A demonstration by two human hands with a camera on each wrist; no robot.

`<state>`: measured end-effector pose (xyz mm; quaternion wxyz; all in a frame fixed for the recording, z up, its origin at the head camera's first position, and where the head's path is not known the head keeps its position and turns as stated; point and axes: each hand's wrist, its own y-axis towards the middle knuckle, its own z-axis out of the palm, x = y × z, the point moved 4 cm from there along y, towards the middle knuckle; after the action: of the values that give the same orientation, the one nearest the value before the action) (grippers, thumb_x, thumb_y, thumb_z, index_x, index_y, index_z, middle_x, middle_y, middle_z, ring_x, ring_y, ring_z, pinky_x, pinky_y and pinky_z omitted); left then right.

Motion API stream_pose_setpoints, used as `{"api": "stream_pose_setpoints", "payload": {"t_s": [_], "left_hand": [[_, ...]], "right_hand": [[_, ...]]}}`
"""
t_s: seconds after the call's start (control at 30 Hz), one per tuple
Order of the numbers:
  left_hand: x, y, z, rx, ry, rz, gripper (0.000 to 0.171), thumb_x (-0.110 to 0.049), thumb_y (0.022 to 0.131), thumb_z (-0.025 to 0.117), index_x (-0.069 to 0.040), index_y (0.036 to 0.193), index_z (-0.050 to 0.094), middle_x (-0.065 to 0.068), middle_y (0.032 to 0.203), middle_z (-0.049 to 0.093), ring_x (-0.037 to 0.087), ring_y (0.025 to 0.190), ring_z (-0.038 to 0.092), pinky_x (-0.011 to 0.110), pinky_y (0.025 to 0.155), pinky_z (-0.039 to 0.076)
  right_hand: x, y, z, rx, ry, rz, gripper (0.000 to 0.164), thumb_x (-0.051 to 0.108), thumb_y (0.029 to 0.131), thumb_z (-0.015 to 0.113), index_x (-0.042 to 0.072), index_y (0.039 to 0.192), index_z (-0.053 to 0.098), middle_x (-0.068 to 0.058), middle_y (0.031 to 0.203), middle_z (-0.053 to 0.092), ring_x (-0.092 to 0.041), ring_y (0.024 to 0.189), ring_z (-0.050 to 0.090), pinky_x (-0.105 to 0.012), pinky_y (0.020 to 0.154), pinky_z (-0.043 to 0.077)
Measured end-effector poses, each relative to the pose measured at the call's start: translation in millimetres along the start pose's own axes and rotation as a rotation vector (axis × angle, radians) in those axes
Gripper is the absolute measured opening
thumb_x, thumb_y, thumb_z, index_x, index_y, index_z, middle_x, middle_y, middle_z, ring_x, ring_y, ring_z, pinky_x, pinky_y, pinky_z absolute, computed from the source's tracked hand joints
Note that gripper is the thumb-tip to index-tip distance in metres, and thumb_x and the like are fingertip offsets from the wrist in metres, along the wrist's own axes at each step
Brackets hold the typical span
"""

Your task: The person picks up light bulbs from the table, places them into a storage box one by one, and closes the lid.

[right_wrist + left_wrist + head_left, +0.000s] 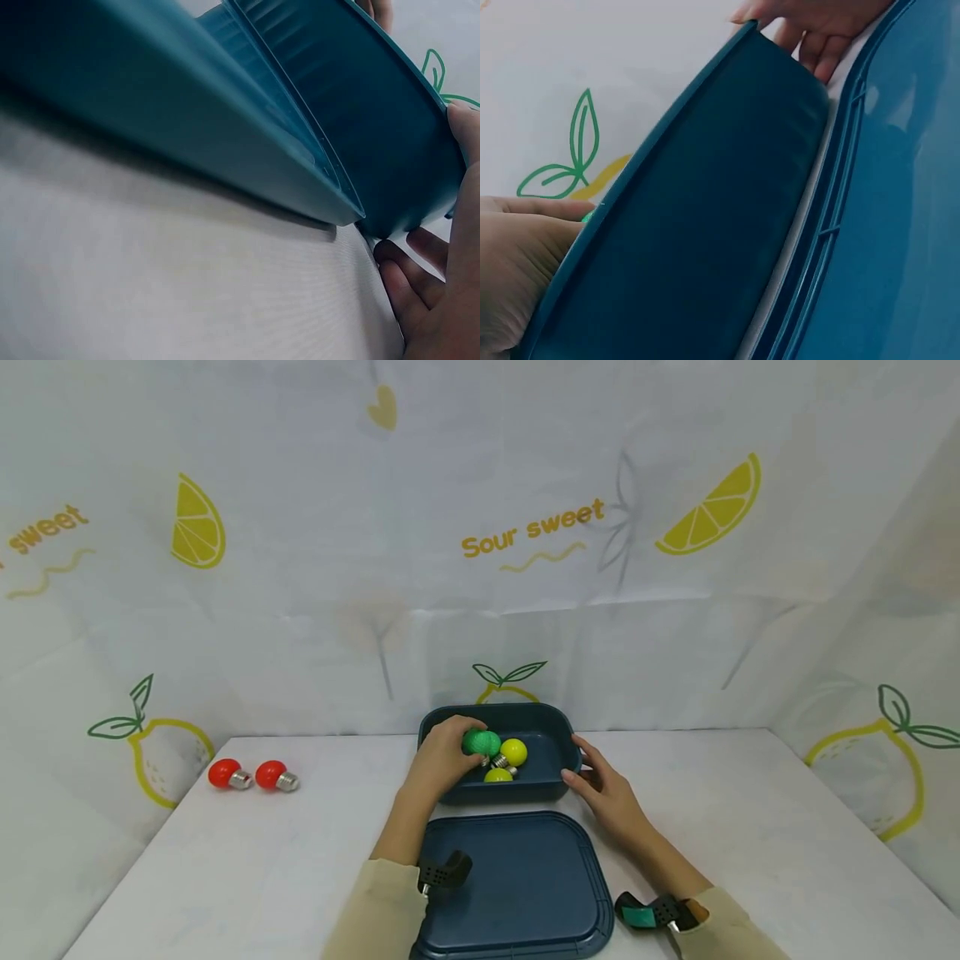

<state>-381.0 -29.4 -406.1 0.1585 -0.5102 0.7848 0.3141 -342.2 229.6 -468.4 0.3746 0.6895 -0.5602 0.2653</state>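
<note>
A dark blue box [540,722] with an open top stands at the back of the table. My left hand [444,752] reaches over its left side, finger and thumb pinching a green light bulb [486,743]. The green looks like two bulbs side by side, partly covered by the fingers. Beside them in the box lie a yellow bulb [513,752] and another yellow bulb [498,775], partly behind the front wall. At the right end, my right hand [611,797] grips the box, thumb at the rim and fingers round the outer wall [397,165].
A dark blue lid [517,885] lies flat in front of the box, under my left wrist. Two red bulbs, one red bulb [223,773] and a second red bulb [272,774], lie at the table's back left. A white printed cloth [315,652] hangs behind.
</note>
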Motion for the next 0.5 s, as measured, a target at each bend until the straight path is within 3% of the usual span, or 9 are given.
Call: {"api": "stream_pose_setpoints", "payload": {"t_s": [0.2, 0.5], "left_hand": [[4.5, 1.0, 3.2, 0.006, -0.021, -0.042, 0.042, -0.009, 0.080, 0.085, -0.011, 0.120, 0.071, 0.011, 0.126, 0.067, 0.028, 0.113, 0.065, 0.043, 0.096, 0.057], [5.2, 2.8, 7.6, 0.029, 0.036, -0.066, 0.042, -0.007, 0.080, 0.084, -0.012, 0.119, 0.071, 0.011, 0.126, 0.066, 0.029, 0.112, 0.066, 0.045, 0.096, 0.057]], "right_hand": [[0.0, -0.4, 0.8, -0.006, -0.004, 0.005, 0.065, 0.037, 0.102, 0.059, 0.027, 0.159, 0.030, -0.026, 0.152, 0.048, -0.040, 0.125, 0.063, -0.058, 0.103, 0.051], [0.2, 0.2, 0.6, -0.010, 0.002, -0.004, 0.066, 0.038, 0.102, 0.059, 0.026, 0.159, 0.031, -0.025, 0.150, 0.050, -0.038, 0.124, 0.064, -0.058, 0.103, 0.051]]}}
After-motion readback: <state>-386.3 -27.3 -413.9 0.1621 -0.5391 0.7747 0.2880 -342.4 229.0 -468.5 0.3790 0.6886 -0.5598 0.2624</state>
